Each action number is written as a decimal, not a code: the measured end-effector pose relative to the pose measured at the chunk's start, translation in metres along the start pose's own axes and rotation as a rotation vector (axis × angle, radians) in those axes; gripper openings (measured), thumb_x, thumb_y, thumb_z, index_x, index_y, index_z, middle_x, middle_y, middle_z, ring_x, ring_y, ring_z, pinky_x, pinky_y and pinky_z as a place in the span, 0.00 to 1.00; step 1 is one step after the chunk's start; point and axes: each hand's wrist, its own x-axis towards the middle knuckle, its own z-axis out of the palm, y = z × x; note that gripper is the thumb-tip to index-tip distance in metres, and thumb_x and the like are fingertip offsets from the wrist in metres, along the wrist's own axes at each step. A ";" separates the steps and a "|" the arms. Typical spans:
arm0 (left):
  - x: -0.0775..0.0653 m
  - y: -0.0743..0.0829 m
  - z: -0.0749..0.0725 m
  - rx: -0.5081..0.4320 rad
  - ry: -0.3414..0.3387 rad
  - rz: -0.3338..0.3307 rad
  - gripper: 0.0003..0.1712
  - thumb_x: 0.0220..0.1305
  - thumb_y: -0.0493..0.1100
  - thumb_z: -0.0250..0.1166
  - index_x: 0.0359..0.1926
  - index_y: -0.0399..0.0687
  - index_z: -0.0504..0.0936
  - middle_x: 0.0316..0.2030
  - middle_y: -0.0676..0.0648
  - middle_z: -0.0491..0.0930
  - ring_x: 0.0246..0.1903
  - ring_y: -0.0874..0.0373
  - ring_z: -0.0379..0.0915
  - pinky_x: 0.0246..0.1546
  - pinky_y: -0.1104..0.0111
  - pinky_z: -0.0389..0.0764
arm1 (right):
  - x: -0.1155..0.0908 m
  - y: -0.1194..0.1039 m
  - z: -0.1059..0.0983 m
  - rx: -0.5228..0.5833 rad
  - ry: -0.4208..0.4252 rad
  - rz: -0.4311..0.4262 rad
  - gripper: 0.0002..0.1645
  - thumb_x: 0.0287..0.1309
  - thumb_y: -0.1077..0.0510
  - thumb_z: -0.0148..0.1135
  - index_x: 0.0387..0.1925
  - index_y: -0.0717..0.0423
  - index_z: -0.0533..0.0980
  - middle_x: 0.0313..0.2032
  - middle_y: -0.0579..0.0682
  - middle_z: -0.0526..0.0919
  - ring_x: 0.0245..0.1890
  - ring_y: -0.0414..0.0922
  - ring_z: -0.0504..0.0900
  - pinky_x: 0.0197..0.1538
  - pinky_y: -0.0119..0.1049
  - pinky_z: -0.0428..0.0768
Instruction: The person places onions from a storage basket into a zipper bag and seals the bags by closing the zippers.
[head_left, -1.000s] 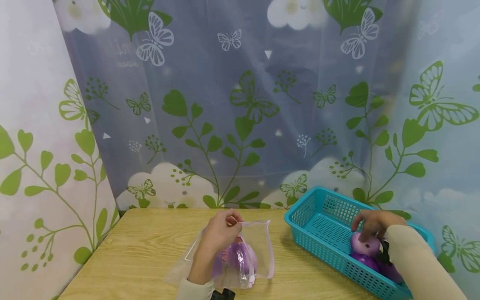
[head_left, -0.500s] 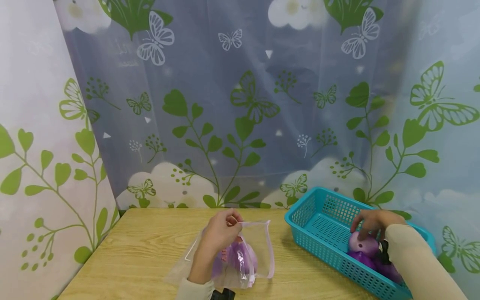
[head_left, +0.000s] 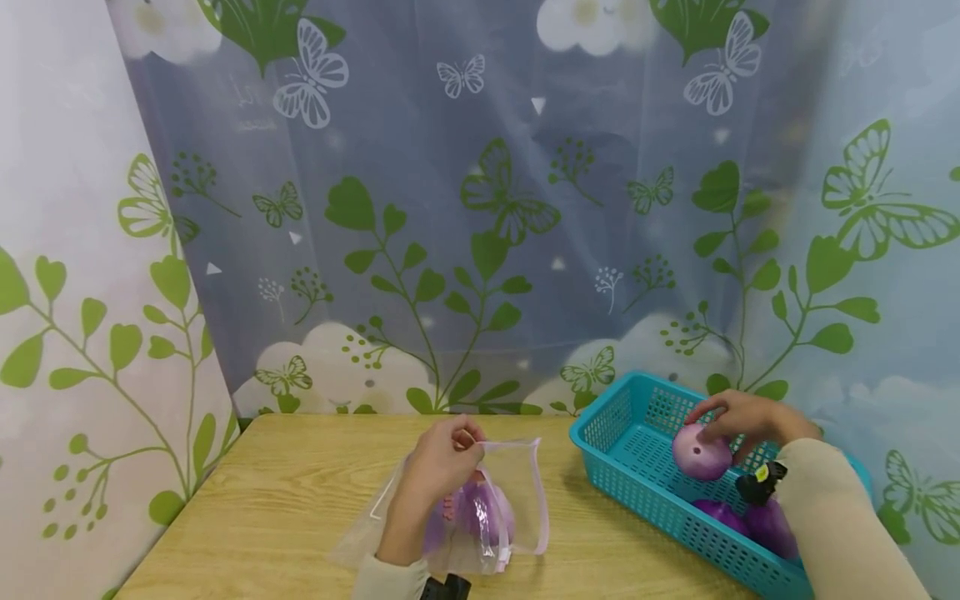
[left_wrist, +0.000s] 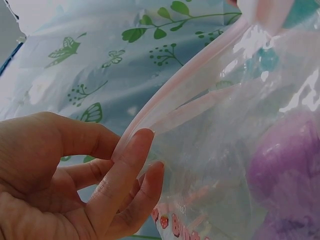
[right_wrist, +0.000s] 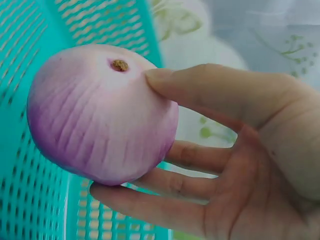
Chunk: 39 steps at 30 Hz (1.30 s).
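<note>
At the table's middle my left hand pinches the pink-edged rim of a clear plastic zip bag. The left wrist view shows thumb and fingers on that pink strip, with the bag's mouth parted. A purple, rounded thing lies inside the bag, partly blurred by the film. Over the turquoise basket, my right hand grips a purple-and-white onion. In the right wrist view the thumb presses near the brown root end of the onion, while the other fingers support its far side.
Two more purple onions lie at the basket's near end, partly covered by the right wrist. The perforated basket wall stands between the bag and these. A patterned curtain hangs behind the wooden table.
My right hand has lifted the onion off the others and moved it up and left within the basket. The left hand and the bag have stayed in place.
</note>
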 end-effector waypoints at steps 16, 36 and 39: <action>0.000 0.000 0.000 -0.042 -0.012 -0.004 0.04 0.65 0.35 0.62 0.40 0.40 0.81 0.34 0.43 0.82 0.23 0.54 0.84 0.26 0.68 0.80 | 0.000 -0.046 0.015 -0.047 0.002 -0.173 0.31 0.67 0.57 0.65 0.66 0.69 0.71 0.60 0.76 0.76 0.48 0.52 0.84 0.40 0.49 0.90; 0.000 0.002 0.000 -0.050 -0.007 -0.016 0.05 0.65 0.36 0.62 0.41 0.40 0.81 0.34 0.43 0.81 0.24 0.53 0.84 0.27 0.67 0.82 | -0.001 -0.108 0.050 -0.127 0.029 -0.327 0.27 0.66 0.55 0.68 0.63 0.61 0.77 0.49 0.59 0.83 0.42 0.46 0.83 0.38 0.42 0.89; 0.000 0.002 0.000 -0.058 -0.010 -0.021 0.05 0.65 0.35 0.62 0.41 0.40 0.81 0.34 0.43 0.81 0.24 0.52 0.85 0.27 0.67 0.83 | -0.001 -0.113 0.055 -0.121 0.037 -0.345 0.27 0.65 0.56 0.68 0.63 0.61 0.77 0.49 0.59 0.83 0.42 0.46 0.84 0.38 0.42 0.89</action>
